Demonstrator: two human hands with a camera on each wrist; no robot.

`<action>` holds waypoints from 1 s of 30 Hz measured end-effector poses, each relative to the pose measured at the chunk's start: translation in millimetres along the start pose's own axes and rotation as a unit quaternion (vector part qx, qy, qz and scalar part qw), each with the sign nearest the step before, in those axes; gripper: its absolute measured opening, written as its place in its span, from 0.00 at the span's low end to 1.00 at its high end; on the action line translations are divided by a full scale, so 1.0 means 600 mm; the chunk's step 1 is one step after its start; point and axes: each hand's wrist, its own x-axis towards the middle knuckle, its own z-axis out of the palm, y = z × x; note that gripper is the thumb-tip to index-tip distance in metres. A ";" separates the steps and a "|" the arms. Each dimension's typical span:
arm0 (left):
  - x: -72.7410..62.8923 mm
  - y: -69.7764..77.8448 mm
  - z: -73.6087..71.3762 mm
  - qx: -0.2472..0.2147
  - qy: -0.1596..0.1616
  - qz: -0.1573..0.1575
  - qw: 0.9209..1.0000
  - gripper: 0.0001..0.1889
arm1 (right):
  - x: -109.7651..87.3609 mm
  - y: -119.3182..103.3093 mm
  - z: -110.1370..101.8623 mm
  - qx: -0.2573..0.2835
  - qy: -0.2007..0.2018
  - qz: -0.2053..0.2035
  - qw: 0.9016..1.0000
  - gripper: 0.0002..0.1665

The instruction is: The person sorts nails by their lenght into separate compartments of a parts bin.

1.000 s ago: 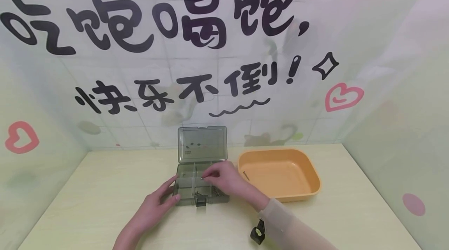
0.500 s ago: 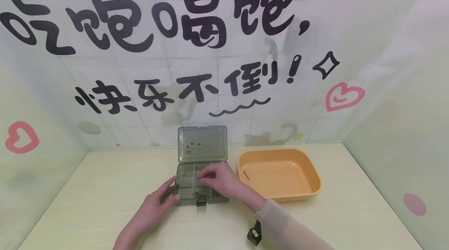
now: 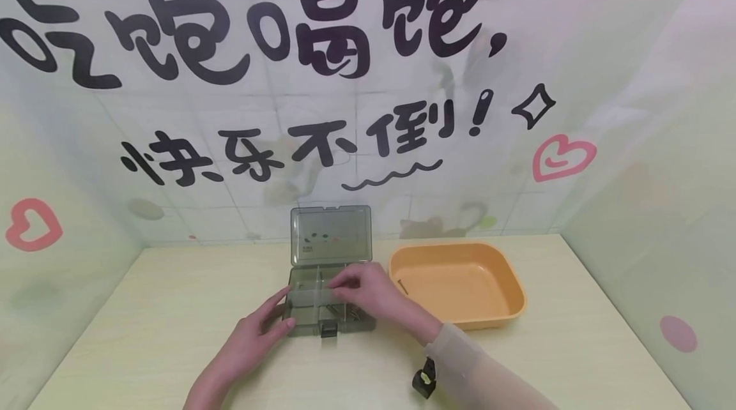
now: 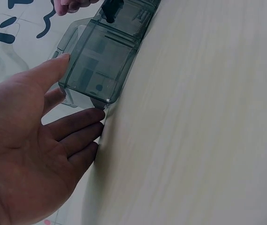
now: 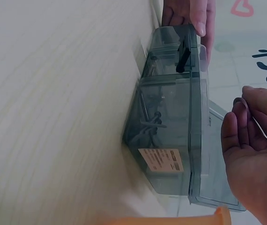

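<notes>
A translucent grey-green compartment box [image 3: 303, 315] stands with its lid [image 3: 331, 235] raised against the back. My left hand [image 3: 253, 336] braces its left end, the thumb at the front corner and the fairly straight fingers along the end wall. Over the middle of the box, thumb and fingertips of my right hand [image 3: 365, 292] pinch together. In the right wrist view a small curved grey piece [image 5: 240, 100] shows at these fingertips; its kind I cannot tell. Several screws [image 5: 150, 124] lie in the front right compartment, seen through the wall.
An orange tray [image 3: 460, 319] stands on the table just right of the box, with one screw [image 3: 402, 287] near its left side. A black latch [image 3: 328, 328] hangs at the box's front. The printed back wall [image 3: 230, 218] rises close behind the lid.
My right hand shifted slightly left over the box, then back to the right, uncovering more of the front compartments. The left hand, box and tray have kept their places.
</notes>
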 end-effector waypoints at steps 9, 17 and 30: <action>0.000 -0.001 -0.001 0.006 -0.001 -0.001 1.000 0.35 | -0.003 0.010 -0.042 0.008 0.032 -0.017 0.999 0.07; -0.004 0.000 -0.001 0.007 -0.002 -0.003 1.000 0.35 | -0.012 0.026 -0.084 -0.008 0.054 -0.024 0.998 0.08; 0.000 -0.001 0.000 0.003 -0.001 0.003 1.000 0.35 | -0.030 0.086 -0.124 -0.031 0.122 0.046 0.991 0.07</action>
